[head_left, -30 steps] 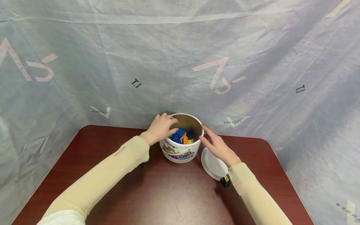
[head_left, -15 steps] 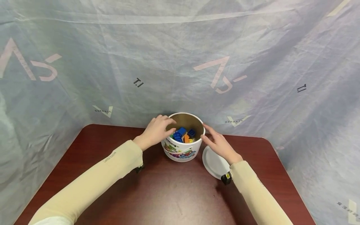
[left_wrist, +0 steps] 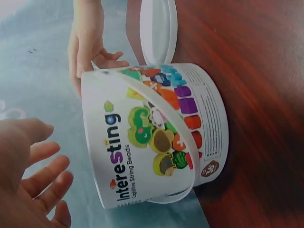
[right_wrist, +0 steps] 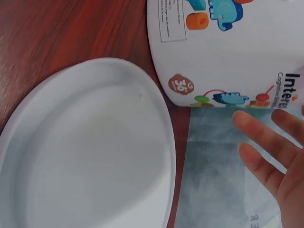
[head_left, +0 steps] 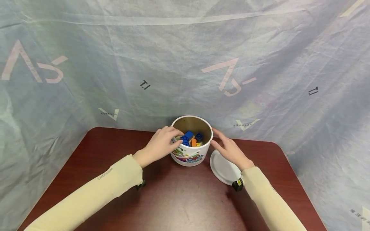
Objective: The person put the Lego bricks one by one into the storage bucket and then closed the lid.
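Observation:
A white bucket (head_left: 190, 157) with colourful print stands upright at the back of the table. Its label (left_wrist: 118, 156) reads "Interesting" in the left wrist view. Inside lie several blocks: blue ones (head_left: 189, 134), an orange one (head_left: 194, 142) and a bit of yellow. My left hand (head_left: 162, 142) is at the bucket's near left rim, fingers loosely spread and holding nothing. The left wrist view shows that hand (left_wrist: 33, 175) apart from the bucket wall. At the right rim, my right hand (head_left: 231, 150) has thumb and fingers extended against or very near the bucket; exact contact is unclear.
A round white lid (head_left: 224, 168) lies on the table to the bucket's right, partly under the right hand. The dark red table (head_left: 185, 199) ends at a grey printed cloth (head_left: 173, 64) hung close behind the bucket.
My left hand has drawn back from over the bucket's opening, moving left and towards me. The right hand stays at the right rim. The head view has shifted slightly.

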Demonstrator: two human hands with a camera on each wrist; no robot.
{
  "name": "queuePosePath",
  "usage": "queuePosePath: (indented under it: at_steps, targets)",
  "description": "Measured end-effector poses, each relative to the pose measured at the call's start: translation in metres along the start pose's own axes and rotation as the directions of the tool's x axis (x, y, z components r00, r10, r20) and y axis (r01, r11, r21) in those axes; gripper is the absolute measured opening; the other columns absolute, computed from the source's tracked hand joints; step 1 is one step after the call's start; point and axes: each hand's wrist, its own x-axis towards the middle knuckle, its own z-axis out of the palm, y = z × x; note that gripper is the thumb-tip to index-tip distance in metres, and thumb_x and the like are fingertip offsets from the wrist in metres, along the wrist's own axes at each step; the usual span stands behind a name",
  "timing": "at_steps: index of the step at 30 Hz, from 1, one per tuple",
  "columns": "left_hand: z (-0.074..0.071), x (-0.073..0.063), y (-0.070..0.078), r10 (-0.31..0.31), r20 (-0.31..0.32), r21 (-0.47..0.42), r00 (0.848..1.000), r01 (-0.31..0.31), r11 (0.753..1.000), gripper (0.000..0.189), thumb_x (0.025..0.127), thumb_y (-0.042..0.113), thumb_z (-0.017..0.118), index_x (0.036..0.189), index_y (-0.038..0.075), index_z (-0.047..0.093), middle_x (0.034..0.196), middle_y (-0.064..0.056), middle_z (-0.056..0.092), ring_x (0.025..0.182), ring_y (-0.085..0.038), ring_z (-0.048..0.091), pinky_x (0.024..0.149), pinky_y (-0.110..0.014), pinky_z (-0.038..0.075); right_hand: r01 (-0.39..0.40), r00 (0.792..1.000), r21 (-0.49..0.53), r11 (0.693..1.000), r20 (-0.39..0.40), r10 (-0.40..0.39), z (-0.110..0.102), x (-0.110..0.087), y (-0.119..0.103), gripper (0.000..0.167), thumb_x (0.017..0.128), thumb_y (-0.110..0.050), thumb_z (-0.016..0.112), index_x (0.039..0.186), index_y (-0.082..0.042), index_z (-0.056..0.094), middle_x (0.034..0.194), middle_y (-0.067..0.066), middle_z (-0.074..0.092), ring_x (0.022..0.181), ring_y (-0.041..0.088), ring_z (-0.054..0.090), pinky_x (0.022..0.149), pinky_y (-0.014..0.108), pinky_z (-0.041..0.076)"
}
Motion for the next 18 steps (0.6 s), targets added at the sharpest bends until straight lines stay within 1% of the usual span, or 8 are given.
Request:
queuePosePath:
  at_steps: [2,4,6,9,11,13,16,18]
  targets:
    - [0.001,-0.004,0.003,0.009,-0.008,-0.011,1.000,-0.009,1.000,0.027,0.100,0.027,0.072,0.123,0.014,0.075,0.117,-0.003,0.072,0.109,-0.025,0.064,0.092,-0.048,0.050,0.001,1.000,-0.016,1.000,-0.007,-0.001,-0.002,-0.003,0.002,0.062,0.107,-0.046,0.057,0.162,-0.023,0.038,0.150,0.004,0.058,0.099,0.013,0.071,0.090,0.047,0.057]
    - [0.003,-0.007,0.007,0.020,-0.015,-0.028,1.000,-0.020,0.999,0.026,0.099,0.028,0.073,0.121,0.014,0.076,0.114,-0.002,0.072,0.108,-0.025,0.065,0.092,-0.047,0.051,0.001,1.000,-0.046,0.999,-0.014,-0.002,-0.004,-0.006,0.004,0.059,0.106,-0.045,0.059,0.158,-0.020,0.045,0.148,0.004,0.059,0.098,0.013,0.070,0.088,0.045,0.057]
    - [0.005,-0.010,0.011,0.037,-0.021,-0.046,0.999,-0.038,0.998,0.024,0.099,0.028,0.073,0.119,0.015,0.076,0.112,-0.001,0.073,0.106,-0.024,0.066,0.092,-0.047,0.051,0.006,1.000,-0.082,0.997,-0.027,-0.009,-0.006,-0.009,0.008,0.054,0.105,-0.043,0.061,0.152,-0.017,0.053,0.143,0.004,0.062,0.096,0.014,0.070,0.086,0.043,0.057]
    - [0.010,-0.014,0.018,0.062,-0.023,-0.071,0.998,-0.063,0.995,0.023,0.099,0.027,0.073,0.118,0.014,0.076,0.109,-0.002,0.074,0.102,-0.023,0.067,0.092,-0.046,0.053,0.033,0.998,-0.124,0.992,-0.053,-0.040,-0.009,-0.015,0.012,0.044,0.105,-0.037,0.063,0.142,-0.013,0.063,0.133,0.005,0.067,0.095,0.016,0.069,0.082,0.041,0.057]
    - [0.013,-0.016,0.023,0.065,-0.013,-0.084,0.998,-0.066,0.994,0.022,0.100,0.027,0.072,0.117,0.014,0.076,0.108,-0.001,0.074,0.100,-0.021,0.068,0.088,-0.043,0.055,0.040,0.996,-0.135,0.990,-0.067,-0.050,-0.011,-0.020,0.016,0.038,0.105,-0.033,0.063,0.136,-0.011,0.067,0.125,0.005,0.069,0.094,0.016,0.069,0.079,0.040,0.057]
    - [0.017,-0.018,0.029,0.058,0.005,-0.105,0.998,-0.058,0.993,0.022,0.100,0.027,0.072,0.117,0.014,0.076,0.107,-0.001,0.073,0.098,-0.020,0.068,0.083,-0.040,0.056,0.035,0.997,-0.142,0.989,-0.070,-0.046,-0.014,-0.025,0.019,0.035,0.106,-0.032,0.063,0.133,-0.011,0.069,0.120,0.004,0.070,0.092,0.016,0.068,0.077,0.038,0.056]
    - [0.023,-0.020,0.038,0.050,0.027,-0.132,0.998,-0.046,0.990,0.021,0.100,0.027,0.071,0.116,0.014,0.076,0.105,0.001,0.073,0.090,-0.016,0.068,0.073,-0.034,0.056,0.017,0.998,-0.162,0.987,-0.064,-0.027,-0.018,-0.035,0.025,0.031,0.106,-0.031,0.062,0.129,-0.012,0.071,0.118,0.003,0.071,0.088,0.014,0.065,0.075,0.036,0.055]
    - [0.028,-0.020,0.044,0.057,0.036,-0.154,0.998,-0.051,0.987,0.020,0.100,0.025,0.071,0.115,0.014,0.076,0.103,0.002,0.074,0.084,-0.015,0.068,0.069,-0.031,0.055,0.001,0.998,-0.179,0.984,-0.059,-0.012,-0.021,-0.042,0.030,0.028,0.106,-0.030,0.062,0.127,-0.014,0.071,0.118,0.003,0.071,0.088,0.014,0.064,0.075,0.036,0.055]
